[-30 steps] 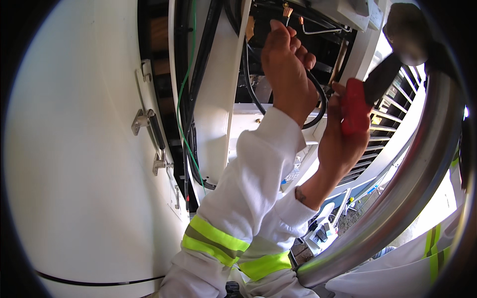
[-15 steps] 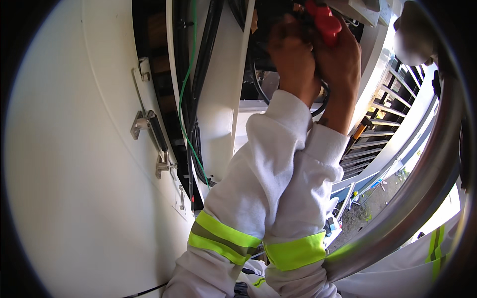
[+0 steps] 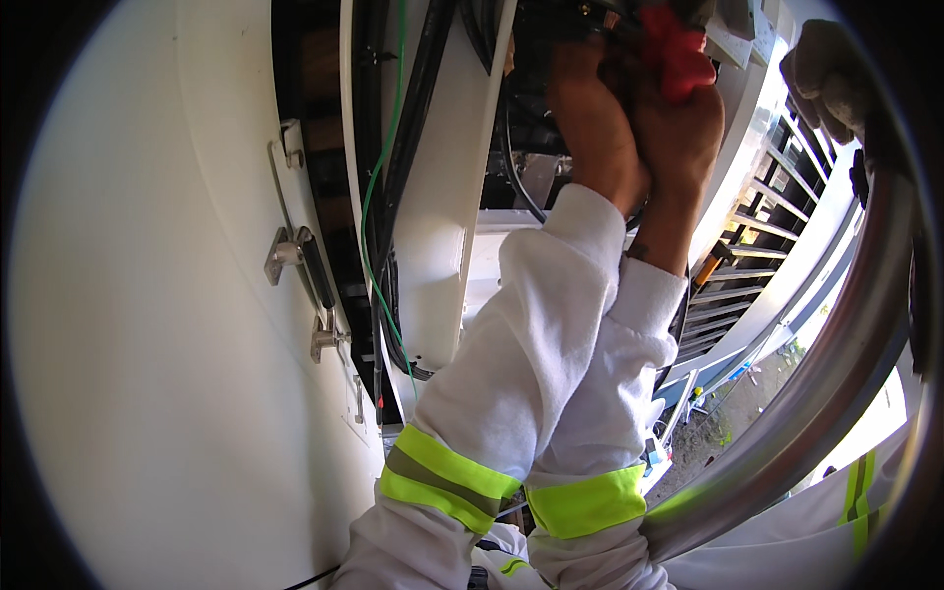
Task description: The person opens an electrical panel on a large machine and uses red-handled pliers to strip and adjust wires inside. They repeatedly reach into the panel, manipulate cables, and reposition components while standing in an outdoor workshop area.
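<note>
Both my arms, in white sleeves with yellow-green bands, reach up into the dark inside of a white cabinet. My right hand (image 3: pixel 678 133) is closed round a red thing with rounded lobes (image 3: pixel 678 64); blur hides its exact kind. Pressed close on its left, my left hand (image 3: pixel 595 128) has its fingers curled into the shadow, and what they hold cannot be made out. A black cable (image 3: pixel 509 162) loops down just left of my left hand.
A large white door panel (image 3: pixel 147 295) with a metal hinge stay (image 3: pixel 313 265) fills the left. Black cables (image 3: pixel 423 108) and a green wire (image 3: pixel 371 211) run beside it. At right, a thick metal pipe (image 3: pixel 836 383) curves past a person's gloved hand (image 3: pixel 831 79) and a slatted grille (image 3: pixel 742 261).
The view has shifted slightly, moving the cabinet and door rightward in the picture. My hands and the red thing have turned a little, and my left fingers have gone deeper into shadow.
</note>
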`<act>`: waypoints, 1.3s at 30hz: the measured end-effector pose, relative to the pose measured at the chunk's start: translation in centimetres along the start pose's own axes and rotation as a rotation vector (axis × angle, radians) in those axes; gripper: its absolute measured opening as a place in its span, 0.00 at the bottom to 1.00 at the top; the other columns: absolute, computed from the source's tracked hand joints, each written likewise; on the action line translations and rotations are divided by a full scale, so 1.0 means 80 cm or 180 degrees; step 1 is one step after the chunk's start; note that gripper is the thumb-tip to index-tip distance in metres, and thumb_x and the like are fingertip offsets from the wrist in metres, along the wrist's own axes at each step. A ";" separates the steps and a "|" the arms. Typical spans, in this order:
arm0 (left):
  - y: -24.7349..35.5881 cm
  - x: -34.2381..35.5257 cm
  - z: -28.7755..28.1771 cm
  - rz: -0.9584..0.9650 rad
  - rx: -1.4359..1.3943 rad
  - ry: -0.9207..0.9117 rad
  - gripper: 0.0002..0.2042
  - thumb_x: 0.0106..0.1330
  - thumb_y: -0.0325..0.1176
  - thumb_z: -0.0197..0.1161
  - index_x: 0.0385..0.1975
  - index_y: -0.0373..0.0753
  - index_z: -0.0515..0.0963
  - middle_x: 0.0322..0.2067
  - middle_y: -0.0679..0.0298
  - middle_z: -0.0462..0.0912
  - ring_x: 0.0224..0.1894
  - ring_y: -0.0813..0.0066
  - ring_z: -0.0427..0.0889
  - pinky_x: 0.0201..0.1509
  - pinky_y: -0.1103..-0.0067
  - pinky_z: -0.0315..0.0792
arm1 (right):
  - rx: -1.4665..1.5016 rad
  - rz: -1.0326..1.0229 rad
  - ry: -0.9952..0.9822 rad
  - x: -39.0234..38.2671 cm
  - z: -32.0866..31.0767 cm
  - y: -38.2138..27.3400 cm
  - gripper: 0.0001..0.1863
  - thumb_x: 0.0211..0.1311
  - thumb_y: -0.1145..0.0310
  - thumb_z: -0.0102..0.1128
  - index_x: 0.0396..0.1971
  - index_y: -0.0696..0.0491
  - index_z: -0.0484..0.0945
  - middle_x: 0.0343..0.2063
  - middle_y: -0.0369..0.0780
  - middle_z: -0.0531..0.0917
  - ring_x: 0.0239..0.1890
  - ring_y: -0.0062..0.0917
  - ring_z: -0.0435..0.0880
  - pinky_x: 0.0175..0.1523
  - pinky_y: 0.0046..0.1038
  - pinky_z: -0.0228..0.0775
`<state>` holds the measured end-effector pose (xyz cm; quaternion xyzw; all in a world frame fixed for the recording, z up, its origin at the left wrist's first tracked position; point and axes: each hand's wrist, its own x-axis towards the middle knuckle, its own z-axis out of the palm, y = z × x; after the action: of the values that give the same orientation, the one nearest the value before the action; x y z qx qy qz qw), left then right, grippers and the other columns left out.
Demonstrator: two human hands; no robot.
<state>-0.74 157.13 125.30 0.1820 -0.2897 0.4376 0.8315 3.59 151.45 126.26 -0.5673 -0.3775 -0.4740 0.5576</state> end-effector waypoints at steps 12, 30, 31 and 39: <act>-0.011 0.018 -0.008 0.0430 0.0403 -0.0283 0.08 0.69 0.37 0.54 0.33 0.40 0.76 0.18 0.72 0.67 0.18 0.83 0.64 0.20 0.81 0.57 | -0.0033 0.0215 0.0421 -0.005 -0.007 -0.027 0.23 0.49 0.57 0.79 0.42 0.54 0.85 0.34 0.39 0.89 0.36 0.23 0.87 0.46 0.28 0.77; -0.027 0.020 -0.011 0.0881 0.0598 -0.0275 0.07 0.68 0.29 0.61 0.38 0.32 0.76 0.31 0.64 0.80 0.32 0.80 0.77 0.37 0.80 0.72 | -0.0431 0.0215 0.0028 -0.002 -0.013 -0.030 0.23 0.52 0.58 0.72 0.47 0.52 0.84 0.36 0.46 0.89 0.40 0.32 0.88 0.48 0.32 0.76; -0.028 0.021 -0.011 0.0863 0.0609 -0.0290 0.07 0.68 0.29 0.61 0.38 0.32 0.76 0.31 0.64 0.80 0.32 0.80 0.77 0.37 0.80 0.72 | -0.0386 0.0205 0.0045 -0.002 -0.014 -0.030 0.23 0.52 0.58 0.72 0.47 0.52 0.84 0.36 0.46 0.89 0.40 0.32 0.88 0.48 0.32 0.76; -0.027 0.021 -0.013 0.0696 0.0444 -0.0437 0.05 0.69 0.29 0.61 0.38 0.34 0.77 0.30 0.67 0.81 0.31 0.83 0.77 0.34 0.81 0.71 | -0.0145 0.0224 0.0078 -0.007 -0.016 -0.036 0.22 0.53 0.59 0.72 0.46 0.53 0.84 0.35 0.45 0.89 0.39 0.31 0.89 0.47 0.31 0.76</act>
<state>2.16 157.52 125.46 0.2362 -0.3328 0.5312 0.7425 0.57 150.51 126.41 -0.5870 -0.3395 -0.4695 0.5654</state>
